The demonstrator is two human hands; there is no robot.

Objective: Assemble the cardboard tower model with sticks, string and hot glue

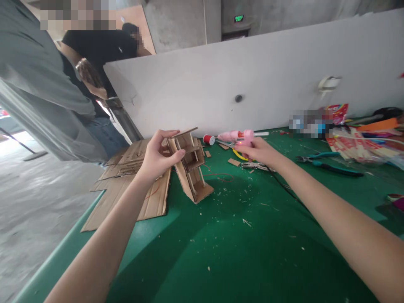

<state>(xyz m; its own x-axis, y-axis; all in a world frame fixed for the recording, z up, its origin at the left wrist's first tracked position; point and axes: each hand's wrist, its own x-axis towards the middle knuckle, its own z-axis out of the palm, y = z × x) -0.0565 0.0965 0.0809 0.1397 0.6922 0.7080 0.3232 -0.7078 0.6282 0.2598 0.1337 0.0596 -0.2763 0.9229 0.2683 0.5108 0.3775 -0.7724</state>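
Note:
My left hand (160, 153) grips the upper part of a small cardboard shelf model (191, 168), thumb across its front side. The model stands tilted, with several open tiers and thin sticks between them. My right hand (257, 150) is closed around the handle of a pink hot glue gun (235, 135), whose nozzle points left. A dark cord (288, 191) runs from it toward the lower right. Just left of the glue gun's tip sits a spool of red thread (208, 139). Small cardboard scraps (234, 162) and metal pliers (257, 166) lie below the glue gun.
Flat cardboard sheets (151, 202) cover the left side of the green table (221, 252). Teal-handled pliers (331, 165) and packaged sticks (350, 145) lie at the right. A white panel (268, 84) stands behind the table. People (97, 54) stand at the left.

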